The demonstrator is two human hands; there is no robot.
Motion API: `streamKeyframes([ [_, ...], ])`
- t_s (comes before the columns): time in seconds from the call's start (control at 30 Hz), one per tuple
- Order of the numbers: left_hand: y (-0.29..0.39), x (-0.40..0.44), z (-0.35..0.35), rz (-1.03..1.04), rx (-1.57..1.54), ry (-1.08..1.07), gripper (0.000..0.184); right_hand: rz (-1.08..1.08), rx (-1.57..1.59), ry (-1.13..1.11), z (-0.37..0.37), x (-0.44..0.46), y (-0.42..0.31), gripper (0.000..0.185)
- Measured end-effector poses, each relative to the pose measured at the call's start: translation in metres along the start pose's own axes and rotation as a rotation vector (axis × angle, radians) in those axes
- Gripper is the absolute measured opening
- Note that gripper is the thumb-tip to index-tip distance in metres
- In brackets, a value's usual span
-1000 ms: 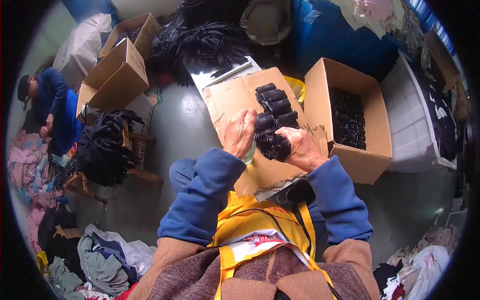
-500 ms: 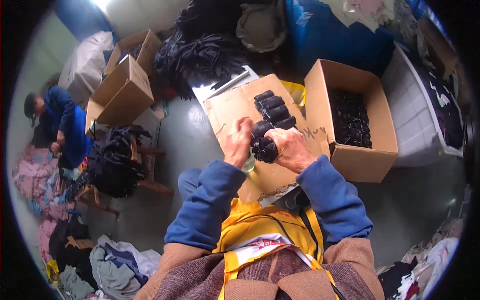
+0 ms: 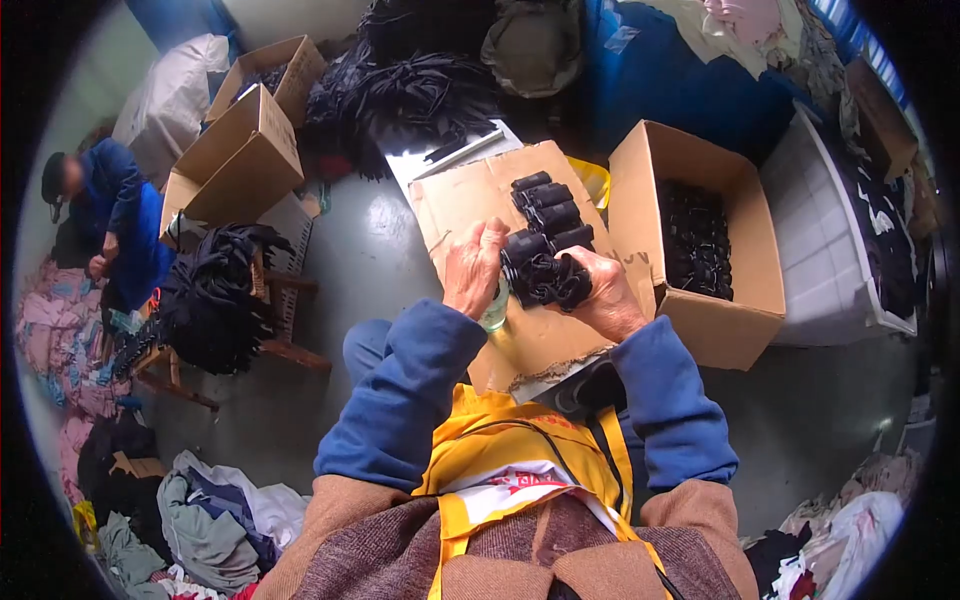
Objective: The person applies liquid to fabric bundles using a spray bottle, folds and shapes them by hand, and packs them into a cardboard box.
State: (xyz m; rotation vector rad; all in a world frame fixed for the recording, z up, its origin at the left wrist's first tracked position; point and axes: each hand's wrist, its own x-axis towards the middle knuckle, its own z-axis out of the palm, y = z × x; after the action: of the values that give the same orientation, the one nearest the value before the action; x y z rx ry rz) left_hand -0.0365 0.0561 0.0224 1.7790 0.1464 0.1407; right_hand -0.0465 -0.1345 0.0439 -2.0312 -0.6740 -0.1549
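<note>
My right hand [image 3: 607, 298] grips a bundle of black rolled cloth [image 3: 548, 281], its gathered ends turned toward me. My left hand [image 3: 473, 268] is curled at the bundle's left side, thumb upward; whatever its fingers hold is hidden. Below that hand a clear greenish glass jar [image 3: 495, 312] shows in part. Just beyond the bundle, several black cloth rolls [image 3: 553, 213] lie in a stack on a flat cardboard sheet [image 3: 450, 203], which is spread in front of me.
To the right stands an open carton [image 3: 725, 325] holding rows of black rolls. Black strips [image 3: 400, 115] are heaped behind the sheet. At left are more cartons [image 3: 240, 165], a wooden stool [image 3: 295, 352] bearing black cloth, and a seated person [image 3: 125, 220]. Cloth piles [image 3: 215, 525] cover the floor's edges.
My right hand has shifted slightly right and turned the bundle, so its gathered ends show more. My left hand, blurred before, is now lower and sharper.
</note>
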Motion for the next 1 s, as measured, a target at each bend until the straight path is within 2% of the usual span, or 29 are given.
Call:
streamKeyframes([
  [0.07,-0.003,0.002,0.002,0.092,0.153,0.018,0.051,-0.005,0.012,-0.022,0.002,0.001,0.002,0.046],
  [0.13,-0.002,0.006,0.001,0.093,0.158,0.017,0.049,-0.032,-0.025,-0.018,0.006,0.003,0.004,0.033],
  [0.47,0.000,0.003,0.010,0.033,0.220,0.077,0.037,-0.070,0.035,-0.031,0.013,0.016,0.017,0.032],
  [0.53,-0.004,0.000,0.011,0.010,0.188,0.069,0.036,-0.155,-0.090,-0.016,0.015,0.019,0.019,0.033],
  [0.6,-0.013,0.001,0.012,0.143,0.219,0.083,0.036,-0.174,-0.130,-0.026,0.021,0.018,0.024,0.033],
  [0.67,-0.013,0.001,0.005,0.166,0.191,0.080,0.044,-0.206,-0.167,-0.030,0.023,0.018,0.021,0.033],
  [0.73,-0.012,-0.004,0.007,0.050,0.129,0.076,0.059,-0.198,-0.141,0.005,0.018,0.014,0.015,0.038],
  [0.77,-0.008,-0.005,0.008,0.018,0.074,0.074,0.075,-0.202,-0.137,0.055,0.015,0.011,0.015,0.039],
  [0.83,0.000,-0.002,0.003,0.010,-0.019,0.099,0.078,-0.198,-0.151,0.120,0.012,0.003,0.011,0.040],
  [0.87,0.002,-0.003,0.001,-0.029,-0.113,0.133,0.081,-0.117,-0.022,0.149,0.010,-0.004,0.008,0.041],
  [0.9,0.006,-0.002,-0.003,0.023,-0.138,0.125,0.083,-0.030,0.105,0.171,0.009,-0.012,0.006,0.042],
  [1.0,0.020,-0.012,-0.008,0.125,-0.264,0.130,0.067,0.018,0.107,0.218,0.003,-0.029,0.001,0.044],
])
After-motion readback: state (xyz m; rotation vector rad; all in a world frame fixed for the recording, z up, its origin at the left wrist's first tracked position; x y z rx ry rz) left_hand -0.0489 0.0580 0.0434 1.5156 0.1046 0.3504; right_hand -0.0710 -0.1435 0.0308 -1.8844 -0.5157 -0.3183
